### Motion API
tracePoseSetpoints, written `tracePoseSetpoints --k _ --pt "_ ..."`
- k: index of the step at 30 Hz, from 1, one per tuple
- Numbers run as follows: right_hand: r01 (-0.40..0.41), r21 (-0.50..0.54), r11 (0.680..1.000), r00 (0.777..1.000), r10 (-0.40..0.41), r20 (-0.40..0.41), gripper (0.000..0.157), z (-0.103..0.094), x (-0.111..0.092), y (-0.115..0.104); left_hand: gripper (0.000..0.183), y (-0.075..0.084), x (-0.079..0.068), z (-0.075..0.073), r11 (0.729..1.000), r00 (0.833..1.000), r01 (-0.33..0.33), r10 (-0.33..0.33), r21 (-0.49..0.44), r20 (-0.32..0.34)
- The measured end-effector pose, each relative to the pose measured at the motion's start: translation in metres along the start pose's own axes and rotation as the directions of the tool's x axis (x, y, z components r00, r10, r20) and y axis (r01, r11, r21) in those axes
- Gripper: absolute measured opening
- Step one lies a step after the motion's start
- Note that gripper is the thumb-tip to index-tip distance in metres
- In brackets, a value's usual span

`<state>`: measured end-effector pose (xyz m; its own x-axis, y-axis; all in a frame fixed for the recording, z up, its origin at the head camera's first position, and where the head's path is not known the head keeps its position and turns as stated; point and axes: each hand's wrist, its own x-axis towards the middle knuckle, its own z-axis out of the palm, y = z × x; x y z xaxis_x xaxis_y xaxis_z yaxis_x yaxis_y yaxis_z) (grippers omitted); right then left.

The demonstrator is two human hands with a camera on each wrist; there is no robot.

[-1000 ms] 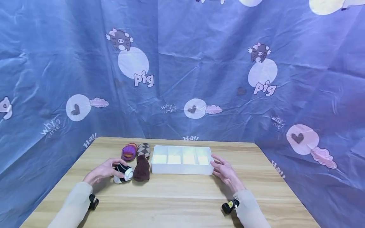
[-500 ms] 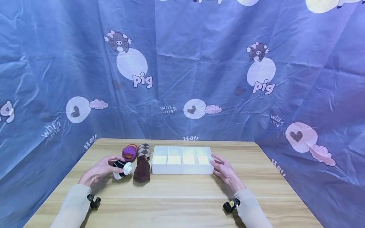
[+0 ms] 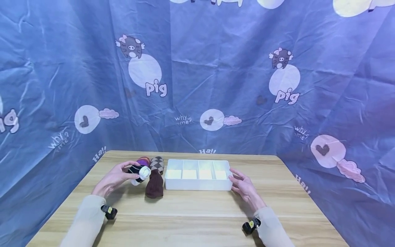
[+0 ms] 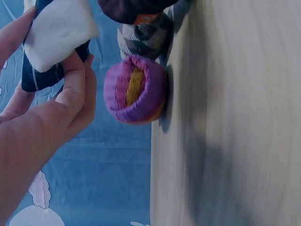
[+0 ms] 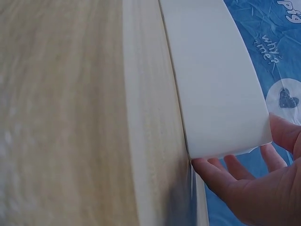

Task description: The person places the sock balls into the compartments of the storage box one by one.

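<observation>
My left hand (image 3: 115, 177) grips a rolled pair of black and white socks (image 3: 144, 172), held up off the table. In the left wrist view, fingers and thumb close round the dark part of the roll, its white end (image 4: 61, 35) facing the camera. Behind it are a purple and orange sock roll (image 3: 143, 160) and a grey argyle one (image 3: 157, 164); a dark brown roll (image 3: 154, 185) lies nearer. My right hand (image 3: 245, 188) touches the right end of a white four-slot box (image 3: 197, 184), fingers spread along its end wall (image 5: 216, 84), nothing gripped.
The box stands just right of the brown and argyle rolls on a wooden table (image 3: 197, 219). A blue printed cloth (image 3: 197, 85) hangs behind the table and along both sides. Each wrist wears a small black camera (image 3: 109, 212).
My left hand has lifted the black and white socks from the table and moved them up and right, now partly covering the purple roll. The right hand keeps its place at the box.
</observation>
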<state>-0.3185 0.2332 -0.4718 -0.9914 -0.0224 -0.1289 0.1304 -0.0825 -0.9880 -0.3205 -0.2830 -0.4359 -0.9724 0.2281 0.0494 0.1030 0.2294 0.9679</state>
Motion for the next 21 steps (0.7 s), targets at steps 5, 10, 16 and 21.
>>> tracePoseSetpoints --k 5,10,16,21 --pt "0.005 -0.011 1.0 1.0 -0.005 -0.021 0.056 0.001 -0.001 0.0 0.055 0.004 0.007 0.008 1.0 1.0 0.002 -0.002 -0.011 -0.027" --pt "0.001 -0.025 1.0 1.0 -0.002 -0.03 0.057 0.001 -0.002 -0.001 0.058 0.007 0.014 0.016 0.998 0.999 0.007 -0.009 -0.058 -0.032" --pt "0.006 -0.038 0.999 1.0 -0.007 -0.029 0.057 0.002 -0.003 -0.003 0.059 0.009 0.025 0.028 0.995 0.999 -0.019 0.014 -0.096 -0.049" --pt "0.008 -0.027 1.0 0.999 -0.009 -0.032 0.057 0.003 -0.005 -0.002 0.062 0.01 0.032 0.041 0.993 0.999 -0.015 0.01 -0.113 -0.043"
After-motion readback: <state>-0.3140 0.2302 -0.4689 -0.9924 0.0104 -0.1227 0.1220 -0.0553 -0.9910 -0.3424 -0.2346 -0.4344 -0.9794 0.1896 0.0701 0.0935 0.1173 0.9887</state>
